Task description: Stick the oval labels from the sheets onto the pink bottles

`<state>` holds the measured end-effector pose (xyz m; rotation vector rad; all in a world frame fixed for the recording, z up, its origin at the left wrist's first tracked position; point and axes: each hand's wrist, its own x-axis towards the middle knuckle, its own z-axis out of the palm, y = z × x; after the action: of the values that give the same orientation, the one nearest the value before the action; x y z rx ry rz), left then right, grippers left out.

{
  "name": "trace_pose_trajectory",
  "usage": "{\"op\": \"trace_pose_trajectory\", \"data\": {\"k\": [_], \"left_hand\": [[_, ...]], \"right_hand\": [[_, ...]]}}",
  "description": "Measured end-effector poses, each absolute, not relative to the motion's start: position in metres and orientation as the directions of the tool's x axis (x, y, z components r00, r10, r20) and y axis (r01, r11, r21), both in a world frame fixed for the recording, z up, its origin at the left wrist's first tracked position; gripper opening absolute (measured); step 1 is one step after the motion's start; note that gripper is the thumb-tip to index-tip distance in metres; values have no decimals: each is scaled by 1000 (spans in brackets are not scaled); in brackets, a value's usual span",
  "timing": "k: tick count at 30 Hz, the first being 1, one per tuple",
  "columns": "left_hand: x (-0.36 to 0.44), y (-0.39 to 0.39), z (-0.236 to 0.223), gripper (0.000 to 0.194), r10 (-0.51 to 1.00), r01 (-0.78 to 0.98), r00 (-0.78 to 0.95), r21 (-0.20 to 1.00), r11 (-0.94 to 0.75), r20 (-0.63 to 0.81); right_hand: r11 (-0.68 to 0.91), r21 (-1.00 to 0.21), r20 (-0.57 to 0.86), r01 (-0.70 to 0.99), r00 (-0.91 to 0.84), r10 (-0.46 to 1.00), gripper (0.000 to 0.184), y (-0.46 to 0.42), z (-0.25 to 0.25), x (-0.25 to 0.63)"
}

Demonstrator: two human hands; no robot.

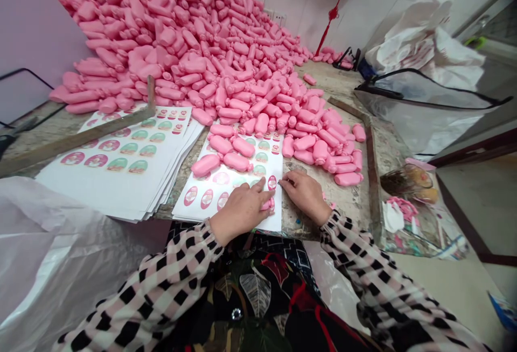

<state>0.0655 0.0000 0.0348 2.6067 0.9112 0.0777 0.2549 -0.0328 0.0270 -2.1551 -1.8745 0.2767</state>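
Note:
My left hand lies over the sticker sheet, its fingers curled around a small pink plastic bottle. Part of the bottle is hidden under the fingers. At the sheet's right edge, my right hand pinches the edge of an oval pink sticker between thumb and forefinger. Green and pink stickers show on the sheet. Several pink bottles rest on its upper left part, beyond my left hand.
A huge heap of pink bottles covers the back of the worktable. On the left, a wooden strip lies across a stack of sticker sheets. A wooden ledge and a clear bag stand right.

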Motion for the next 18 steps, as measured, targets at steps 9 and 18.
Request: {"op": "trace_pose_trajectory", "data": {"k": [9, 18], "left_hand": [[70, 6, 41, 52, 584, 608, 792, 312, -730, -177], [70, 7, 42, 57, 560, 592, 805, 325, -737, -197]], "right_hand": [[-344, -517, 5, 784, 405, 914, 22, -43, 10, 235], [-403, -438, -92, 803, 406, 909, 31, -30, 26, 238]]}}
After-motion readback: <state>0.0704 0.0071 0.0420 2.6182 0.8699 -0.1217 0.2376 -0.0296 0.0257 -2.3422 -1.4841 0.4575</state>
